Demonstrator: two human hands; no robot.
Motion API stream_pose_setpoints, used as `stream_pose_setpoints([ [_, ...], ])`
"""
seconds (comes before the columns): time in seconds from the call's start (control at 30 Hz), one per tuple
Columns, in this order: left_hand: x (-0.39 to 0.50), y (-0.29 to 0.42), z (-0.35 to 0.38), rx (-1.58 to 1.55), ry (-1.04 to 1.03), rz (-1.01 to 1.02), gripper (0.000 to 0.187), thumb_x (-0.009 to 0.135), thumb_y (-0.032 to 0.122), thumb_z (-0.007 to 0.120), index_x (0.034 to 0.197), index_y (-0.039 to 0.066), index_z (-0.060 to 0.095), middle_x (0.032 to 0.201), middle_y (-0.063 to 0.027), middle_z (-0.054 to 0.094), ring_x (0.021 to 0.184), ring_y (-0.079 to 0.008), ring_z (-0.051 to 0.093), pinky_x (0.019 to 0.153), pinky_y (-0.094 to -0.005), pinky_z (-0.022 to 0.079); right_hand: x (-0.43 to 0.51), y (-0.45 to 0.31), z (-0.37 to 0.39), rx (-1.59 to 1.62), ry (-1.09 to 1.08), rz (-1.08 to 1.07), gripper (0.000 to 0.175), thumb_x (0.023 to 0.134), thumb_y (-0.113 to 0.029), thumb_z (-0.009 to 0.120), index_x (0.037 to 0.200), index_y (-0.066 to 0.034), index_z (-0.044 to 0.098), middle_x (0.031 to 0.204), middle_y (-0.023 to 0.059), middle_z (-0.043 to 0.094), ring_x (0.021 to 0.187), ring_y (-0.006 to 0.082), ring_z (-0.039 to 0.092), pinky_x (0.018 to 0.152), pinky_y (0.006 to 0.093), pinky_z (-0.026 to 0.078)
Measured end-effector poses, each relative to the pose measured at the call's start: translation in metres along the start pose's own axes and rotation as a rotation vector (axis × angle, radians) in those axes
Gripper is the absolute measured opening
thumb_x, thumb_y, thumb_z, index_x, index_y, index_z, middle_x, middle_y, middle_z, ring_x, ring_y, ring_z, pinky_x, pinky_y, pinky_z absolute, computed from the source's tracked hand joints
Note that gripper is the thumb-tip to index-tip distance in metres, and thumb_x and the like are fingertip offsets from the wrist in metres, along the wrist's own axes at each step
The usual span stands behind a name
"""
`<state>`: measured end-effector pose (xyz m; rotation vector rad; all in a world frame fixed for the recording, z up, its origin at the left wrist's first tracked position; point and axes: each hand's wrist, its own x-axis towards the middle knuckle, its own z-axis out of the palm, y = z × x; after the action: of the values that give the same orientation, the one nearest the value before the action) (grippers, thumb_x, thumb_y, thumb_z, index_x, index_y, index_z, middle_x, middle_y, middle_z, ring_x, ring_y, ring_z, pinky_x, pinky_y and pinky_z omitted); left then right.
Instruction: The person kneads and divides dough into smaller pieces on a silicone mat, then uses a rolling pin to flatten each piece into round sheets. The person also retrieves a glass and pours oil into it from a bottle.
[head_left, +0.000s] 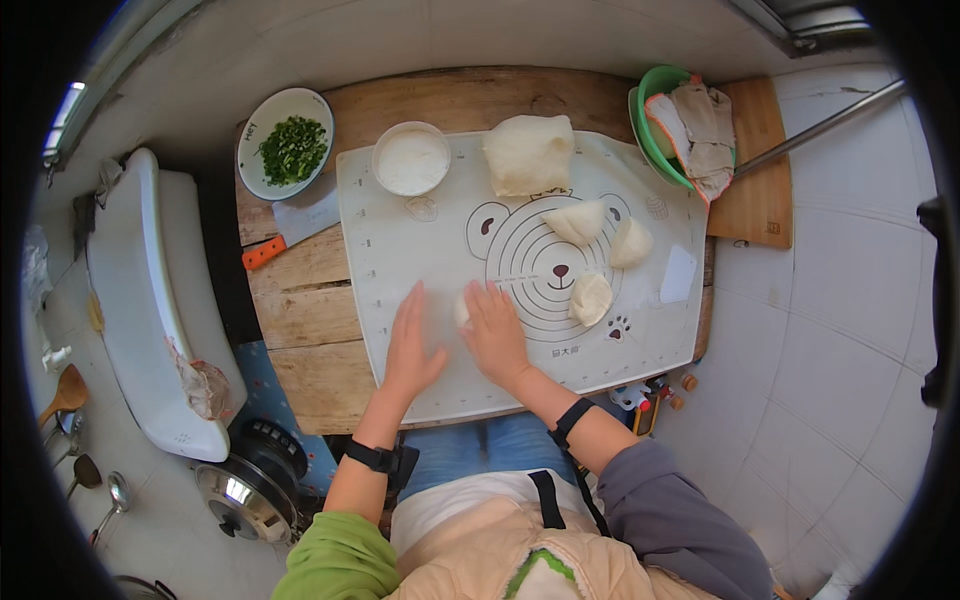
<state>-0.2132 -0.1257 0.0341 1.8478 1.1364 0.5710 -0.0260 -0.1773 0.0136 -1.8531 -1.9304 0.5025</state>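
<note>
A small dough piece (461, 310) lies on the white silicone kneading mat (412, 247), mostly covered by my right hand (492, 330). That hand is palm down over it, and its grip is hidden. Just left of the dough, my left hand (412, 345) is blurred, with the thumb spread from the fingers and nothing in it. Three cut dough pieces lie to the right: a wedge (577, 223), a second piece (631, 243) and a rounder one (591, 299). Behind them sits a large dough block (528, 156). A white dough scraper (678, 274) rests near the mat's right edge.
A bowl of white powder (412, 161) stands at the mat's back left. Beyond it are a bowl of chopped greens (293, 150) and an orange-handled cleaver (264, 253). At the back right, a green basin (651, 97) holding cloths stands by a wooden board (757, 210).
</note>
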Motion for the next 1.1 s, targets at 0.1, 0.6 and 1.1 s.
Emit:
stream_pose_setpoints([
  [0.1, -0.022, -0.006, 0.002, -0.045, 0.046, -0.140, 0.087, 0.080, -0.007, 0.057, 0.164, 0.000, 0.035, 0.167, -0.0241, 0.042, 0.155, -0.0435, 0.039, 0.127, -0.0505, 0.034, 0.012, 0.000, 0.008, -0.044, -0.141, -0.106, 0.075, 0.096, -0.026, 0.070, 0.162, -0.0013, 0.043, 0.168, 0.0163, 0.042, 0.155, 0.0392, 0.039, 0.128, 0.0574, 0.028],
  [0.6, 0.045, 0.017, 0.061, 0.555, -0.286, 0.164, 0.077, 0.103, 0.048, 0.062, 0.165, 0.006, 0.041, 0.173, -0.0129, 0.036, 0.162, -0.0326, 0.027, 0.132, -0.0546, 0.020, -0.056, 0.064, -0.077, 0.261, 0.049, 0.551, 0.047, 0.113, -0.028, 0.055, 0.155, -0.0068, 0.056, 0.166, 0.0180, 0.046, 0.152, 0.0334, 0.044, 0.125, 0.0514, 0.033],
  [1.1, 0.051, -0.010, 0.031, 0.067, 0.110, 0.037, 0.060, 0.105, 0.012, 0.054, 0.162, 0.001, 0.041, 0.167, -0.0224, 0.041, 0.153, -0.0431, 0.038, 0.128, -0.0545, 0.026, -0.018, 0.012, -0.051, -0.052, 0.151, 0.172, 0.058, 0.100, -0.013, 0.064, 0.157, -0.0105, 0.056, 0.171, 0.0207, 0.037, 0.157, 0.0387, 0.035, 0.129, 0.0548, 0.023],
])
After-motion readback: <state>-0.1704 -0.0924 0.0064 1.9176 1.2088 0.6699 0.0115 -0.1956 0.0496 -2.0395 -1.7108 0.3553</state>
